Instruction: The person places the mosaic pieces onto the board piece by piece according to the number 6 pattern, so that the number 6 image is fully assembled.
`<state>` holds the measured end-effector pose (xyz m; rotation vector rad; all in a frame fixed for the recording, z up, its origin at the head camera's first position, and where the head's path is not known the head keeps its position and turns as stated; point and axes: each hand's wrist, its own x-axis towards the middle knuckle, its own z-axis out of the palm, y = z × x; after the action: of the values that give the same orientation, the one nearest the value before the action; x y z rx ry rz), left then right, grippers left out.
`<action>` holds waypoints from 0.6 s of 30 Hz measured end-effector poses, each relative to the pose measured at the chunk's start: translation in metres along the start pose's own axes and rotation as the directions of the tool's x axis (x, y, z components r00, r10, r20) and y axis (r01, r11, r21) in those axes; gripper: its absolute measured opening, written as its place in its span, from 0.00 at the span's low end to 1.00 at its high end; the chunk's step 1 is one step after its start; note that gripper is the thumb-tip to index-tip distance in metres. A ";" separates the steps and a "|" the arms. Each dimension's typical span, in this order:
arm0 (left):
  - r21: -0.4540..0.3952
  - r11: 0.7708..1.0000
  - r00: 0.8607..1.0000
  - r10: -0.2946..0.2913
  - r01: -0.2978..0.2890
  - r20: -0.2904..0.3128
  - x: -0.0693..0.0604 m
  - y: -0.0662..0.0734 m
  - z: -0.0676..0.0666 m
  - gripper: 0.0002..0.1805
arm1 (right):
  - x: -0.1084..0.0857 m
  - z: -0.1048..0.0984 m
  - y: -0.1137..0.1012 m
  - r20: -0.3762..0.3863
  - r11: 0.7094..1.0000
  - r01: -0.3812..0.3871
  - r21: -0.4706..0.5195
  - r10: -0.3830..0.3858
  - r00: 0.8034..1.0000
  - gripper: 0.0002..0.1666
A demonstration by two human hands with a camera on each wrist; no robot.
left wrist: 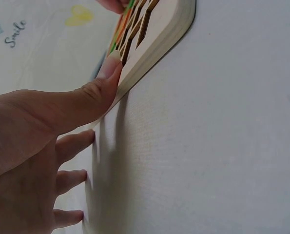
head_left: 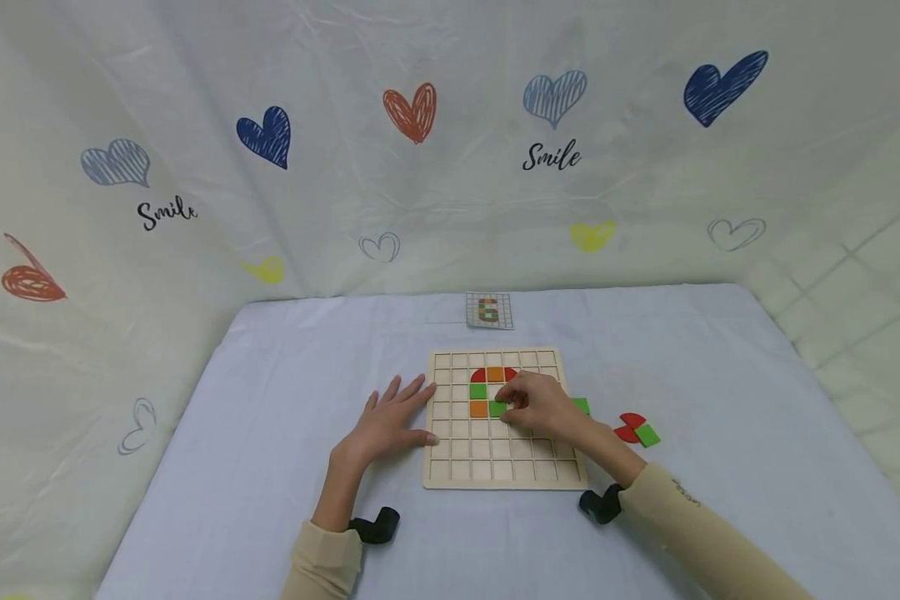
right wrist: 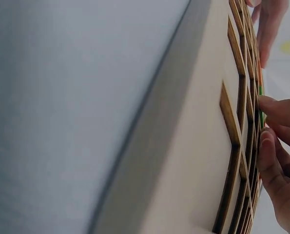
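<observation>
A wooden grid board (head_left: 450, 471) lies on the white-covered table. Red quarter-round, orange square and green square tiles sit in its upper middle cells. At a green square tile (head_left: 497, 409), beside an orange tile (head_left: 478, 409), my right hand (head_left: 540, 406) has its thumb and index finger pinched on the tile's right side. The right wrist view shows these fingertips low over the grid; the hand (right wrist: 281, 146) hides part of the tile. Fingers spread, my left hand (head_left: 393, 421) rests along the board's left edge. Its thumb (left wrist: 106, 78) touches the board's rim in the left wrist view.
Behind the board lies a small pattern card (head_left: 489, 311) with a coloured figure on a grid. Right of the board are loose red tiles (head_left: 633, 419) and a green tile (head_left: 647, 435). Another green tile (head_left: 582, 405) shows by the board's right edge. A heart-printed curtain (head_left: 465, 192) hangs behind.
</observation>
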<state>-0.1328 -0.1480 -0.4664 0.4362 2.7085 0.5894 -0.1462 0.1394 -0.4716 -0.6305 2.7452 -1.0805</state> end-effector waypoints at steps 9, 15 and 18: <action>-0.010 1.000 1.000 0.008 -0.008 0.007 -0.001 -0.001 -0.001 0.49 | -0.011 -0.006 -0.001 -0.011 1.000 0.014 0.001 -0.014 1.000 0.13; -0.024 1.000 1.000 0.020 -0.019 0.006 -0.002 -0.002 -0.001 0.49 | -0.021 -0.014 -0.001 -0.030 0.999 0.029 0.022 -0.029 0.999 0.15; -0.027 0.999 1.000 0.023 -0.023 0.006 -0.001 -0.002 0.000 0.49 | -0.027 -0.018 -0.002 -0.038 0.999 0.003 0.040 -0.001 0.999 0.15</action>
<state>-0.1324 -0.1500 -0.4665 0.4622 2.6894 0.6286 -0.1260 0.1607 -0.4586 -0.6139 2.7473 -1.1566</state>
